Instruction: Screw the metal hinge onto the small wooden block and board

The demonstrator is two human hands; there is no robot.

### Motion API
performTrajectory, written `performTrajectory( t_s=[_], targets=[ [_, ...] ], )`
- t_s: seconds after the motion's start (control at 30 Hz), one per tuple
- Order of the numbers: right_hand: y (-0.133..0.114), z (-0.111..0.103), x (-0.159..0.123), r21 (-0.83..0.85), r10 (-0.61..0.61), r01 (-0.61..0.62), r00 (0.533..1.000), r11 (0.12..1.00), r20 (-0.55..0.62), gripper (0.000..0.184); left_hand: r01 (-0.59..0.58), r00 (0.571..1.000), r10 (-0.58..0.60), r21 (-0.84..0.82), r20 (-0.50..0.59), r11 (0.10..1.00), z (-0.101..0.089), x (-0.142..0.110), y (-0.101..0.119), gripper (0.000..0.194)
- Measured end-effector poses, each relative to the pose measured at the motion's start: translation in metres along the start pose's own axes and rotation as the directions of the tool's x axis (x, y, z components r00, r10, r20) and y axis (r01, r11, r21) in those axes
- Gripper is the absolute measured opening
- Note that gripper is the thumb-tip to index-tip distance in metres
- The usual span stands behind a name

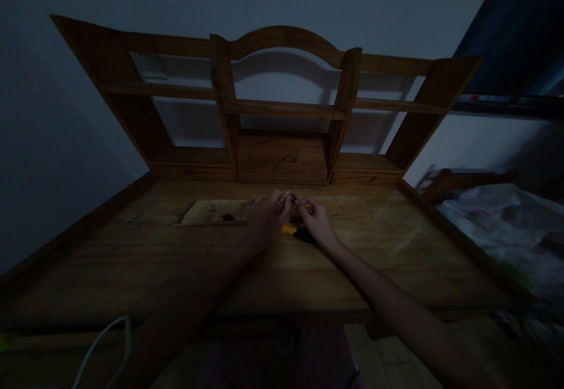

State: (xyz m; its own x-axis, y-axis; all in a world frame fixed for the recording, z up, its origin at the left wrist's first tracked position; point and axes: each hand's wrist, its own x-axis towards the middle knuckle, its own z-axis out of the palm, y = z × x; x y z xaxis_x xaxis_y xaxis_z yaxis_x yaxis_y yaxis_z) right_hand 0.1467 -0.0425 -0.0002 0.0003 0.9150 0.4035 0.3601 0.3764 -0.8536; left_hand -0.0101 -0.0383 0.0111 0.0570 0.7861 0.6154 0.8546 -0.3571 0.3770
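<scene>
Over a thin wooden board (202,213) on the desk, my left hand (264,217) and my right hand (321,224) meet with their fingertips pinched close together. Between them a small shiny metal piece (292,197) shows; the dim light hides its kind. Both hands are closed, and the right one also has something small and dark under its fingers. Just below lies a tool with a yellow and black handle (303,235), partly behind my right wrist. The board has a rough, broken left end and dark stains.
Small thin metal pieces (133,220) lie on the left of the wooden desk (176,271). A wooden shelf unit (284,109) rises along the back. Beyond the right edge sits a plastic bag (497,218). A white cable (103,333) loops at the lower left.
</scene>
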Motion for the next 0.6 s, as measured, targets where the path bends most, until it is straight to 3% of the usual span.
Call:
performTrajectory(
  t_s=[0.6],
  targets=[
    [0.005,0.0023,0.0012,-0.028,0.019,-0.019,1.0,0.999,0.001,0.033,-0.036,0.999,0.037,0.017,-0.033,0.999,0.0019,-0.0003,-0.0021,0.025]
  ],
)
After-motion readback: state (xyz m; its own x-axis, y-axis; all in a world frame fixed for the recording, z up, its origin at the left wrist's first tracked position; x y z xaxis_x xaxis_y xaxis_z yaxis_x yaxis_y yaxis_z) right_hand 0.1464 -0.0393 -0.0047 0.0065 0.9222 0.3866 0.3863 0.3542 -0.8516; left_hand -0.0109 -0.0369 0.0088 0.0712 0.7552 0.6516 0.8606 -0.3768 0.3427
